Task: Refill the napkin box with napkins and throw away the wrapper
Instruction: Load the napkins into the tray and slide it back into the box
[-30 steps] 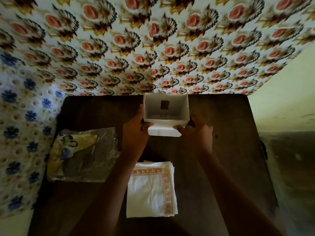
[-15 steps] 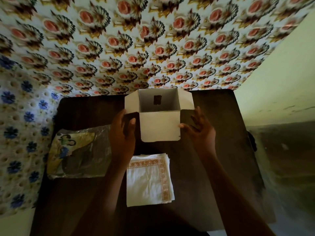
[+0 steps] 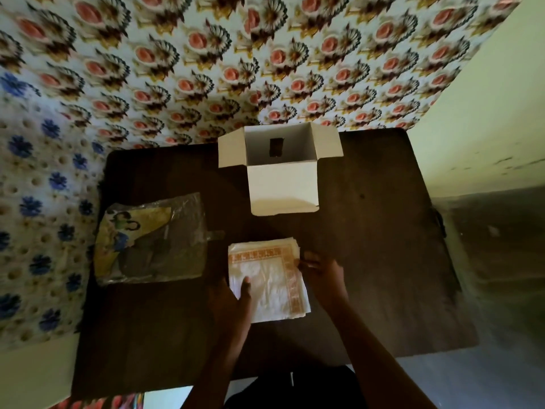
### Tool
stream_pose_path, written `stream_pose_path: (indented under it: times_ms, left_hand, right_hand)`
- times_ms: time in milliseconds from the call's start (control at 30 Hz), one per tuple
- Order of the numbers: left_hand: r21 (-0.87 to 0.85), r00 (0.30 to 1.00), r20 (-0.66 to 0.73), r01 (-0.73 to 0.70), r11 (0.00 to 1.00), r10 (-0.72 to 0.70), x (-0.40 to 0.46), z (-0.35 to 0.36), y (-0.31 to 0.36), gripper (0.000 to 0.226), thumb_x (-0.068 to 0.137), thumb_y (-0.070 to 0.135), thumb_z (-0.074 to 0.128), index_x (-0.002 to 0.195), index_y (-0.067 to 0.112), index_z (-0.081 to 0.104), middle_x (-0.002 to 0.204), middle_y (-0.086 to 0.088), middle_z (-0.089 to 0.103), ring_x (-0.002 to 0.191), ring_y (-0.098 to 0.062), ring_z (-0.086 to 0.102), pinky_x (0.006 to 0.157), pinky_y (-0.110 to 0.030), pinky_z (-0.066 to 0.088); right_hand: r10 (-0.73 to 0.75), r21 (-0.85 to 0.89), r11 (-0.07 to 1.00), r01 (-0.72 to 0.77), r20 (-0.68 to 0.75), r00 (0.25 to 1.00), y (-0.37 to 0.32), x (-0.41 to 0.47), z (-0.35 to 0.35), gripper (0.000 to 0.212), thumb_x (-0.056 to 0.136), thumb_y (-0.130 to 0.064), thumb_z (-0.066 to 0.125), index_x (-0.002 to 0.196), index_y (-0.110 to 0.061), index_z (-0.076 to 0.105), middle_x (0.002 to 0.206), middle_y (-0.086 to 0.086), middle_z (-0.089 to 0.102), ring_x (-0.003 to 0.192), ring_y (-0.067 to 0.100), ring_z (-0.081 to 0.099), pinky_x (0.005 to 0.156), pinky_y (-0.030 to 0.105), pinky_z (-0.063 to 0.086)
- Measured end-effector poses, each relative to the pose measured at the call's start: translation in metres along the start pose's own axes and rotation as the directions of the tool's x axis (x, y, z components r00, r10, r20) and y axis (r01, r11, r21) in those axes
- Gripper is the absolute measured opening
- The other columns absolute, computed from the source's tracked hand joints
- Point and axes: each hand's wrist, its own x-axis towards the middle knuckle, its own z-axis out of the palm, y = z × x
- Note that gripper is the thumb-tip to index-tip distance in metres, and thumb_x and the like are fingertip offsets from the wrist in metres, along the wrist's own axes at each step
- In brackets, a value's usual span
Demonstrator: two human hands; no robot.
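Observation:
A white cardboard napkin box (image 3: 283,184) lies at the far middle of the dark table (image 3: 368,261), its flaps spread and its inside bare. Nearer to me lies a stack of white napkins (image 3: 267,280) with an orange border. My left hand (image 3: 233,302) holds the stack's left edge with the thumb on top. My right hand (image 3: 323,274) grips its right edge. The clear plastic wrapper (image 3: 153,237), with a yellow and blue print, lies flat to the left of the napkins.
Flowered wallpaper (image 3: 206,69) rises right behind the table. A pale wall (image 3: 486,113) and a grey floor lie to the right. The table's near edge is just under my forearms.
Both hands have left the box and come back toward me onto the napkin stack. The box now lies on the table with its flaps spread.

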Motion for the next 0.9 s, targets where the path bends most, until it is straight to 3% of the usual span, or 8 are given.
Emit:
stream_pose_path:
  times_ms: [67, 200, 267, 400, 533, 633, 767, 900]
  left_hand:
    - [0.008, 0.997, 0.040, -0.063, 0.998, 0.063, 0.001, 0.002, -0.010, 0.074, 0.084, 0.076, 0.048, 0.136, 0.024, 0.050, 0.140, -0.013, 0.053, 0.129, -0.031, 0.053, 0.103, -0.051, 0.048]
    - [0.080, 0.983, 0.032, -0.184, 0.980, 0.182, 0.006, -0.008, 0.002, 0.056, 0.090, 0.059, 0.050, 0.131, 0.021, 0.058, 0.123, -0.011, 0.056, 0.114, -0.026, 0.056, 0.082, -0.028, 0.039]
    - [0.083, 0.976, 0.086, -0.207, 0.975, 0.200, 0.011, -0.014, 0.005, 0.065, 0.087, 0.063, 0.045, 0.136, 0.022, 0.056, 0.121, -0.012, 0.054, 0.111, -0.027, 0.056, 0.081, -0.028, 0.039]
    - [0.162, 0.969, 0.190, -0.192, 0.968, 0.160, 0.025, -0.019, 0.012, 0.045, 0.095, 0.042, 0.061, 0.136, 0.022, 0.056, 0.126, -0.010, 0.052, 0.116, -0.027, 0.058, 0.086, -0.032, 0.047]
    - [0.012, 0.960, 0.245, -0.144, 0.989, 0.137, 0.033, -0.019, 0.025, 0.039, 0.090, 0.030, 0.072, 0.125, 0.017, 0.060, 0.112, -0.002, 0.065, 0.104, -0.021, 0.064, 0.082, -0.034, 0.051]
    - [-0.117, 0.957, 0.290, 0.025, 0.993, 0.010, 0.041, -0.019, 0.035, 0.050, 0.081, 0.024, 0.082, 0.122, 0.011, 0.056, 0.108, -0.004, 0.066, 0.102, -0.024, 0.064, 0.084, -0.037, 0.053]
    - [-0.177, 0.914, 0.401, 0.145, 0.973, -0.064, 0.052, -0.017, 0.036, 0.037, 0.077, 0.027, 0.086, 0.104, 0.007, 0.071, 0.101, -0.009, 0.075, 0.095, -0.027, 0.071, 0.082, -0.042, 0.059]
    - [-0.119, 0.922, 0.386, 0.014, 0.993, 0.033, 0.045, -0.011, 0.033, 0.053, 0.073, 0.039, 0.086, 0.113, 0.010, 0.068, 0.108, -0.009, 0.070, 0.098, -0.026, 0.070, 0.079, -0.040, 0.059]
  right_hand:
    - [0.018, -0.025, 1.000, -0.018, 0.021, 1.000, 0.004, -0.005, 0.010, 0.021, 0.091, -0.018, 0.073, 0.111, -0.011, 0.073, 0.095, -0.013, 0.072, 0.083, -0.002, 0.071, 0.076, 0.020, 0.062]
    - [0.076, -0.028, 0.997, -0.077, -0.060, 0.995, 0.006, -0.014, 0.019, 0.033, 0.093, -0.020, 0.071, 0.124, -0.009, 0.067, 0.102, -0.004, 0.069, 0.074, -0.008, 0.062, 0.056, 0.004, 0.051]
    - [0.106, -0.016, 0.994, -0.108, -0.091, 0.990, 0.011, -0.016, 0.021, 0.032, 0.093, -0.016, 0.070, 0.124, -0.007, 0.066, 0.100, -0.003, 0.068, 0.072, -0.007, 0.060, 0.052, 0.002, 0.049]
    - [0.155, -0.016, 0.987, -0.159, -0.133, 0.979, 0.014, -0.017, 0.027, 0.025, 0.093, -0.019, 0.070, 0.117, -0.010, 0.068, 0.104, 0.002, 0.074, 0.072, -0.002, 0.066, 0.049, 0.005, 0.049]
    - [0.170, 0.019, 0.985, -0.169, -0.163, 0.972, 0.011, -0.016, 0.033, 0.027, 0.090, -0.022, 0.074, 0.114, -0.011, 0.070, 0.099, -0.001, 0.074, 0.070, -0.004, 0.063, 0.049, 0.003, 0.045]
    - [0.216, 0.104, 0.974, -0.203, -0.143, 0.966, 0.011, -0.013, 0.034, 0.032, 0.087, -0.020, 0.077, 0.116, -0.010, 0.069, 0.103, 0.001, 0.075, 0.076, 0.005, 0.067, 0.056, 0.012, 0.051]
    - [0.278, 0.204, 0.946, -0.254, -0.097, 0.956, 0.014, -0.010, 0.032, 0.033, 0.084, -0.017, 0.080, 0.113, -0.011, 0.069, 0.099, -0.001, 0.074, 0.084, 0.013, 0.073, 0.072, 0.031, 0.064]
    - [0.287, 0.246, 0.932, -0.267, -0.047, 0.957, 0.023, -0.010, 0.026, 0.034, 0.079, -0.011, 0.083, 0.110, -0.009, 0.069, 0.100, 0.004, 0.076, 0.090, 0.020, 0.075, 0.079, 0.046, 0.064]
